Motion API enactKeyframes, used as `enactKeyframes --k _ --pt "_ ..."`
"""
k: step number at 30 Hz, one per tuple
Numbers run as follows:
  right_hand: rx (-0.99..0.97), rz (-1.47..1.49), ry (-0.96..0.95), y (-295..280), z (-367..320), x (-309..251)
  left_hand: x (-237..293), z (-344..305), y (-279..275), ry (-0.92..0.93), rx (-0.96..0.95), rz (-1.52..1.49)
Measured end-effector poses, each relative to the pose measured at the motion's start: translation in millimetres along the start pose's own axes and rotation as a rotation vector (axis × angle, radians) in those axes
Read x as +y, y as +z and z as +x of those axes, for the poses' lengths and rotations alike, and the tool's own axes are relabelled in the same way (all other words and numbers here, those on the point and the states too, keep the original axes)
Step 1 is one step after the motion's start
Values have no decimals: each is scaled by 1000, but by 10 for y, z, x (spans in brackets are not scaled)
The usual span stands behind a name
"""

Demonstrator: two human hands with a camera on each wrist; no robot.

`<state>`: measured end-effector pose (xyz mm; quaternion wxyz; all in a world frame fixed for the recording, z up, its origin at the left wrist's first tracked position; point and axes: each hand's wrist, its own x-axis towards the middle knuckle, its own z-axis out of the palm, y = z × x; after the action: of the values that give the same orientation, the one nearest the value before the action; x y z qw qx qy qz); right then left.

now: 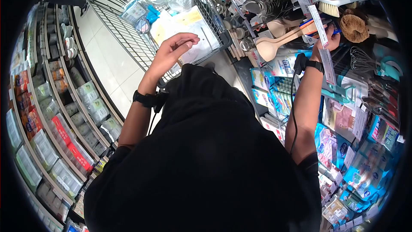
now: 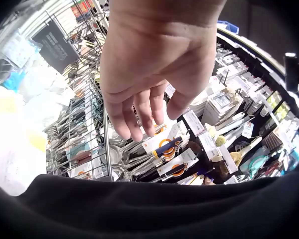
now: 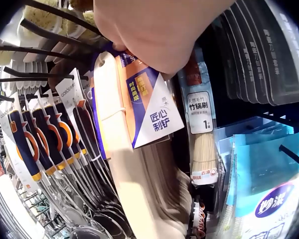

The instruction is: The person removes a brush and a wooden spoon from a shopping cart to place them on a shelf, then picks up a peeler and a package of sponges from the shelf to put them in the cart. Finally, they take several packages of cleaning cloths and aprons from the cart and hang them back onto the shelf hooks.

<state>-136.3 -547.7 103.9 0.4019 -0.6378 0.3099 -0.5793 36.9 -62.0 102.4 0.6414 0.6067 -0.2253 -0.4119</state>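
At the hook display on the right, my right hand (image 1: 329,38) grips the upper end of a wooden spatula (image 1: 268,49) by its handle and card. In the right wrist view the hand (image 3: 162,30) covers the top of the orange, purple and white card (image 3: 157,112); the pale handle (image 3: 117,139) hangs downward. More wooden spatulas (image 3: 162,174) line up close behind it. My left hand (image 1: 174,50) hovers over the near end of the shopping cart, fingers loosely bent with nothing in them. Its palm (image 2: 157,64) shows in the left wrist view.
The wire cart (image 1: 113,30) carries bags and a white-and-yellow package (image 1: 189,28). Beside the spatulas hang a packaged bamboo pot brush (image 3: 202,119), dark-handled utensils (image 3: 45,134) and scrub brushes (image 1: 354,28). Shelves of packaged goods (image 1: 60,99) run along the left, past a tiled aisle (image 1: 105,56).
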Motion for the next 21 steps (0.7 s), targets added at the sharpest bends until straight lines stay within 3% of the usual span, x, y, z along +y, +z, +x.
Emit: enactKeyframes --k 8,21 --pt "-51 161 20 -11 38 -45 -118 -106 -45 -37 19 13" --pt "-124 -131 -53 -153 178 11 -216 -182 -141 -102 11 66"
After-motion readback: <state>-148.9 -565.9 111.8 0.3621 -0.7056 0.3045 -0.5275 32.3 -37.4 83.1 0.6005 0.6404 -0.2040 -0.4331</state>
